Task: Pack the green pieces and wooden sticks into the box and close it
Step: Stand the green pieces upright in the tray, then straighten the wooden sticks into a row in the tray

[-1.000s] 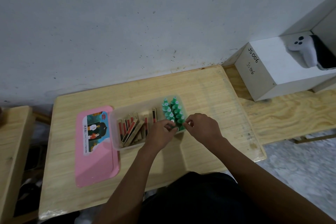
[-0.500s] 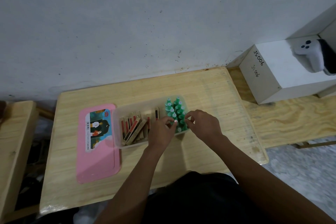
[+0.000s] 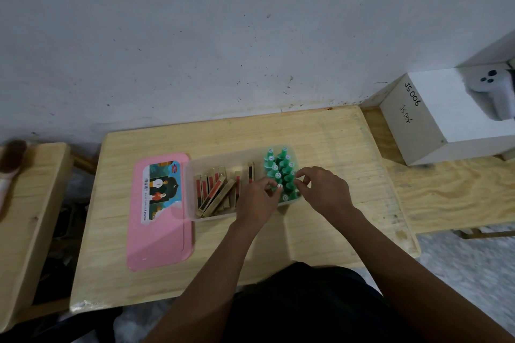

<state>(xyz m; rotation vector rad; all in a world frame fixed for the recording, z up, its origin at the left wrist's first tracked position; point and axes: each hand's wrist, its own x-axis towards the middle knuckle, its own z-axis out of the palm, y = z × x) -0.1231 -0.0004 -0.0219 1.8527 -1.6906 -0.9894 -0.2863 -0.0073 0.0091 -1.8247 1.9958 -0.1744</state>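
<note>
A clear plastic box (image 3: pixel 192 203) sits on the wooden table (image 3: pixel 320 136). Several wooden sticks (image 3: pixel 214 192) with red and black stripes lie in its left part. Several green pieces (image 3: pixel 278 167) with white round labels stand upright in its right end. My left hand (image 3: pixel 257 199) and my right hand (image 3: pixel 323 189) hover over the near green pieces, fingertips pinched at them from either side. Which piece each finger touches is hidden. The pink lid (image 3: pixel 158 211) with a picture sticker lies flat on the table, left of the box.
A white carton (image 3: pixel 446 120) marked "JS006" stands on a plank at the right, with a white controller (image 3: pixel 493 92) on it. Another wooden bench (image 3: pixel 30 203) is at the left with a brush (image 3: pixel 9 164) on it. A grey wall rises behind the table.
Both hands stay at the green pieces with small finger shifts. The view has drifted, so the table sits slightly differently in the frame.
</note>
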